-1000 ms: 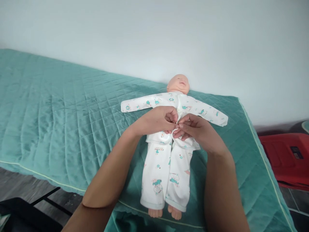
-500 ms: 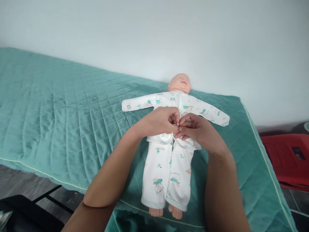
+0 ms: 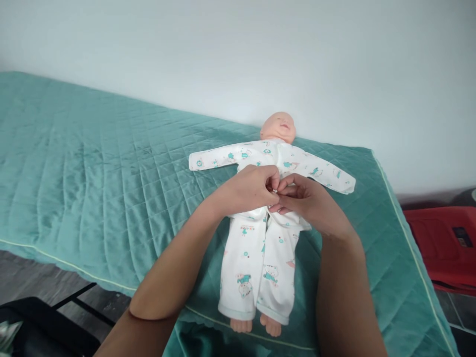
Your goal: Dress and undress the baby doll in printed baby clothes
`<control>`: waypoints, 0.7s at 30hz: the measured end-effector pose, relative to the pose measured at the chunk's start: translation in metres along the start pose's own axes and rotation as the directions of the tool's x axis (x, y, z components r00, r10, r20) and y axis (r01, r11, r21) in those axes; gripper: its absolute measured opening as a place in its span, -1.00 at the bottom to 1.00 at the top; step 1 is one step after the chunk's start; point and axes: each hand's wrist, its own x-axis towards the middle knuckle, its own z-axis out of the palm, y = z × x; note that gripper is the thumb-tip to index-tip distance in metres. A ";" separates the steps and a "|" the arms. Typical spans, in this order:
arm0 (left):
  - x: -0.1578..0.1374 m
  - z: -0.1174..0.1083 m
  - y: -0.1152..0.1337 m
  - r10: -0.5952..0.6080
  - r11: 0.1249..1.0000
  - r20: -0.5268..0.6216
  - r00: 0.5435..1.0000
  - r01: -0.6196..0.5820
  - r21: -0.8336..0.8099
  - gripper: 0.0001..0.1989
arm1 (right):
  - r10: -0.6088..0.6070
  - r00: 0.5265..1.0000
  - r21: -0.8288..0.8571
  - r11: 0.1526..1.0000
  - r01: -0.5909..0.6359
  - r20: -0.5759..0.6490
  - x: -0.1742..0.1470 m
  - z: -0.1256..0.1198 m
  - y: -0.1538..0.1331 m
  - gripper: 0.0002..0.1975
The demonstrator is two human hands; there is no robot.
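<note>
A baby doll (image 3: 277,126) lies on its back, head toward the wall, arms spread in long sleeves. It wears a white printed jacket (image 3: 256,152) and matching trousers (image 3: 243,263); its bare feet stick out of the cuffs. Over the doll's belly, my left hand (image 3: 256,183) pinches the front edge of the jacket. My right hand (image 3: 303,198) meets it there, fingers closed on the same front edge. The fingertips touch, and a tiny pale bit shows between them. Whether it is a button or a tie I cannot make out.
A green quilted cover (image 3: 111,188) lies over the bed, its far edge along a pale wall (image 3: 223,54). To the right, below the bed's edge, is a red plastic object (image 3: 439,243). A black item (image 3: 44,327) sits at the lower left.
Both hands stay over the doll's belly. The fingertips have drawn slightly closer together, covering more of the small pale bit. The view has shifted a little.
</note>
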 end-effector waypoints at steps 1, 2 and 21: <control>0.000 0.000 0.000 -0.002 1.000 -0.003 1.000 0.002 0.003 -0.90 | 0.002 1.000 -0.003 1.000 -0.002 0.002 0.000 0.000 0.000 -0.71; 0.001 0.001 0.000 -0.003 1.000 -0.005 1.000 0.003 0.006 -0.90 | 0.002 1.000 -0.004 1.000 -0.002 0.005 0.000 0.000 0.001 -0.72; 0.003 -0.004 -0.005 0.004 0.990 0.030 1.000 0.000 -0.142 -0.86 | 0.006 1.000 -0.002 1.000 -0.006 0.010 0.000 0.001 0.001 -0.76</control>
